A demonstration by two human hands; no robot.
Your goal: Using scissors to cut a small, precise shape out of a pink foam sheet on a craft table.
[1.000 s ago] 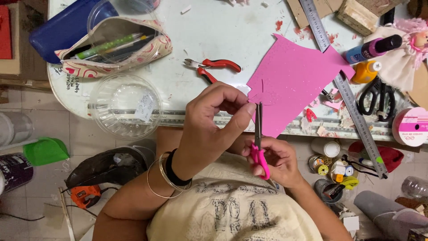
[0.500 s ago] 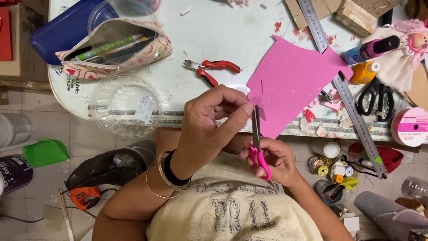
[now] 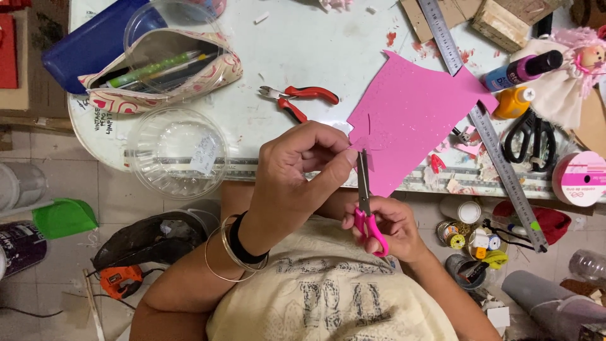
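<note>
Item: pink foam sheet (image 3: 413, 120), lying on the white worktop (image 3: 303, 57) with its lower corner past the near edge, so we could reach it from below.

Left hand (image 3: 297, 177): closed, fingertips pinching the sheet's near edge to keep it steady beside the blades.

Right hand (image 3: 385, 227): closed around the pink handles of small scissors (image 3: 366, 202), blades pointing up into the sheet.

Also present: red pliers (image 3: 300, 98) just beside the sheet; steel ruler (image 3: 486, 126) lying partly beneath it; black scissors (image 3: 533, 136); open pencil case (image 3: 161, 69); clear plastic bowl (image 3: 178, 151); ribbon spool (image 3: 579, 178).
</note>
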